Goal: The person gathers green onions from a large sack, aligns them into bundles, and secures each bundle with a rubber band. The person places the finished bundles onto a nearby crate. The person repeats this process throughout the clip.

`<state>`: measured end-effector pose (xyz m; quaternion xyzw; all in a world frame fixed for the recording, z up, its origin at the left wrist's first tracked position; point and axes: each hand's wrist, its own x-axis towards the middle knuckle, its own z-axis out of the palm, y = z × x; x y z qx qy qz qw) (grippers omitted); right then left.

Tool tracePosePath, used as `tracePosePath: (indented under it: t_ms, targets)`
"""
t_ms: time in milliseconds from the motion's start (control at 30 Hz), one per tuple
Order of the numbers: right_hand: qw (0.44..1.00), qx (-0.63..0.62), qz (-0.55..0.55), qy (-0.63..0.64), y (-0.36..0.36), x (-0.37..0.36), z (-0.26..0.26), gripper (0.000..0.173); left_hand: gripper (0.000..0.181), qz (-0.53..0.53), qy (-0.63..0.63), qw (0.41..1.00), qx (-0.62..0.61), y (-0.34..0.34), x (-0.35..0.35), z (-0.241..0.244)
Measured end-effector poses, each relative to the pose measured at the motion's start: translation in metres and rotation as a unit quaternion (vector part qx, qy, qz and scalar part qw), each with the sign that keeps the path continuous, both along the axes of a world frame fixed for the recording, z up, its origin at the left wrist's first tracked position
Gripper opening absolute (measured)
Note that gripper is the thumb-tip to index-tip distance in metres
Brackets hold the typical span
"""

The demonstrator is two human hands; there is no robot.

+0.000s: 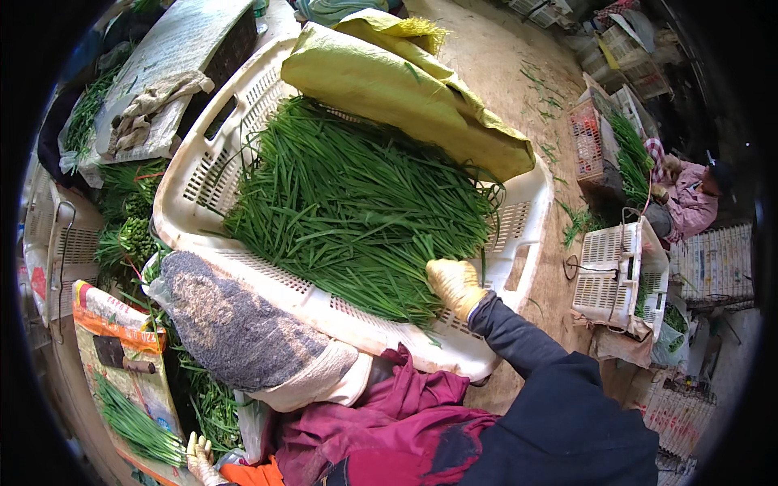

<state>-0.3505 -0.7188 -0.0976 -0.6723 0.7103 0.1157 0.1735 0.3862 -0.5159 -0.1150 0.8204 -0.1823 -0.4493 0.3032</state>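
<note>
My right hand (456,285), in a pale yellow glove, is closed around the ends of some green garlic chives (358,206) at the lower right of the heap. The heap lies in a large white plastic crate (529,243). A yellow woven sack (401,97) is folded over the crate's far side. My left hand (202,457), also gloved, is at the lower left with its fingers up, beside the ends of a small chive bundle (137,419). Whether it grips any stems cannot be told. That bundle lies on a printed board or sack (109,310) next to a cleaver-like blade with a wooden handle (124,355).
A grey fleecy cloth (237,322) covers the crate's near left edge. Tied chive bundles (130,237) stand at left, below a white crate (176,54) with a rag (152,109). A person in a pink jacket (693,197) sits at right among white crates (608,273).
</note>
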Motion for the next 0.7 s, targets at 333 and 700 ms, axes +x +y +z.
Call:
tracePosePath:
  t_ms: [333,700]
  targets:
    - [0.755,0.190,-0.216,-0.589,-0.035,-0.034,0.110,0.040,0.041,-0.060,0.005,0.998,0.025,-0.020,-0.055,0.011]
    - [0.861,-0.017,-0.244,-0.446,-0.067,-0.086,0.107,0.067,0.039,-0.069,0.014,0.997,0.015,-0.025,-0.062,0.004]
